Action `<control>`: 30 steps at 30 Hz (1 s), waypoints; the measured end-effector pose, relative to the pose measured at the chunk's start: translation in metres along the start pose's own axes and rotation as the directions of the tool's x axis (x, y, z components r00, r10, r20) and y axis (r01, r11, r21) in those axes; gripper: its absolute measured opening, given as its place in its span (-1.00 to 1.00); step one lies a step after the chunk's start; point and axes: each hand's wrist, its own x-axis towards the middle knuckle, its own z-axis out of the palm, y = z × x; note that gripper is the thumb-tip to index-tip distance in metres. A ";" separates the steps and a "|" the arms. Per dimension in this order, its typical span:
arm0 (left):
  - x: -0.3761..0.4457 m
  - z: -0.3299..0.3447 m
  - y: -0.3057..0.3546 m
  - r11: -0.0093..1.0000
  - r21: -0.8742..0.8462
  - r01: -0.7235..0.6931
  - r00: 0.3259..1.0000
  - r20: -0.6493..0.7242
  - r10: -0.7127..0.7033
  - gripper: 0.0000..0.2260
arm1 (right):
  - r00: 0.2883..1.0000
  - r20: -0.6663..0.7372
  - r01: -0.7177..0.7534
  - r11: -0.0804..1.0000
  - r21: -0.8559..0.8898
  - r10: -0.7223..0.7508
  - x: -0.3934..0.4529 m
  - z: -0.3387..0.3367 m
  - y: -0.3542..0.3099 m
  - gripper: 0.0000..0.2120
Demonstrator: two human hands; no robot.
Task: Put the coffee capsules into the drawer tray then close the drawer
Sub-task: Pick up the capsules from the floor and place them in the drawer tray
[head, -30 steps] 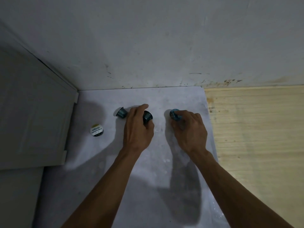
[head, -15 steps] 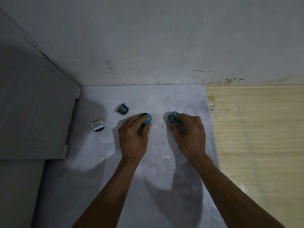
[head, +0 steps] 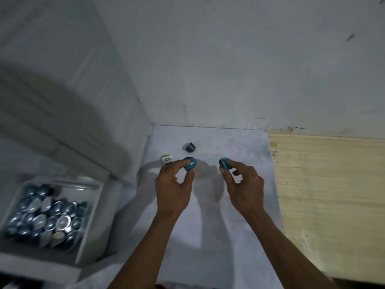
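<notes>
Blue capsule (head: pixel 190 164) pinched in left hand (head: pixel 174 187)

We see through one wide-angle head camera, looking forward and down from above at a white countertop (head: pixel 208 236) set against the wall (head: pixel 229 59). Both forearms reach in from the bottom edge, close below us. An open drawer tray (head: pixel 91 222) sits at lower left, blurred.

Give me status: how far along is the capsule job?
Done: drawer tray already holds a pile of capsules. In hand: left hand and right hand each pinch a blue capsule. Left: dark capsule and white-lidded capsule on the counter, then closing the open drawer.
</notes>
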 end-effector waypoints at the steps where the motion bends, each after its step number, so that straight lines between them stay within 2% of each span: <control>1: -0.002 -0.018 0.005 1.000 -0.003 -0.021 1.000 -0.005 0.021 -0.80 | 1.000 -0.012 0.025 1.000 0.012 -0.025 -0.006 -0.002 -0.018 -0.74; 6: -0.016 -0.124 0.022 0.998 -0.003 -0.061 0.996 -0.061 0.061 -0.77 | 0.985 -0.077 0.159 0.983 0.091 -0.153 -0.046 0.001 -0.112 -0.79; 11: -0.048 -0.247 -0.006 0.992 0.042 -0.123 0.990 -0.067 0.126 -0.76 | 0.978 -0.042 0.210 0.965 0.158 -0.206 -0.124 0.037 -0.180 -0.77; 14: -0.074 -0.316 -0.041 0.992 0.069 -0.102 0.993 -0.048 0.106 -0.77 | 0.975 -0.012 0.219 0.951 0.218 -0.222 -0.183 0.067 -0.212 -0.81; 19: -0.091 -0.402 -0.093 0.995 0.103 0.016 0.998 -0.054 -0.011 -0.82 | 0.975 0.086 0.185 0.960 0.209 -0.206 -0.249 0.112 -0.248 -0.82; 23: -0.068 -0.437 -0.110 0.989 0.142 0.039 0.999 -0.031 -0.035 -0.82 | 0.969 0.135 0.172 0.960 0.223 -0.205 -0.258 0.136 -0.277 -0.82; 30: -0.007 -0.440 -0.147 0.979 0.197 0.061 0.996 0.051 -0.073 -0.82 | 0.968 0.191 0.131 0.977 0.167 -0.163 -0.221 0.188 -0.297 -0.84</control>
